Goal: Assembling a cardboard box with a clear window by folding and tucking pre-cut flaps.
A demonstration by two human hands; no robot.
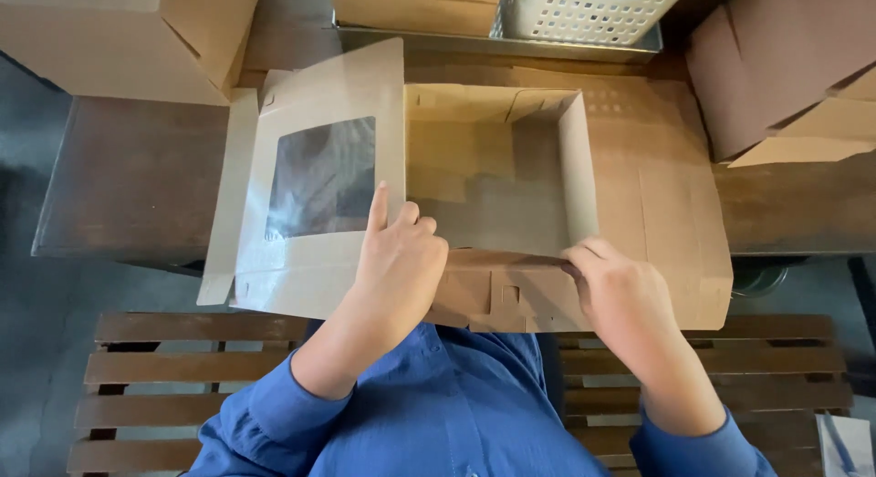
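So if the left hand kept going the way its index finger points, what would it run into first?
Probably the clear window of the box lid. The left hand rests at the lid's inner edge with its index finger aimed away from the person, alongside the window's right edge; depth is hard to judge.

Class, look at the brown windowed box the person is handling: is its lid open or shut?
Open. The windowed lid lies swung out to the left of the box, whose empty inside shows; left hand and right hand grip the near wall.
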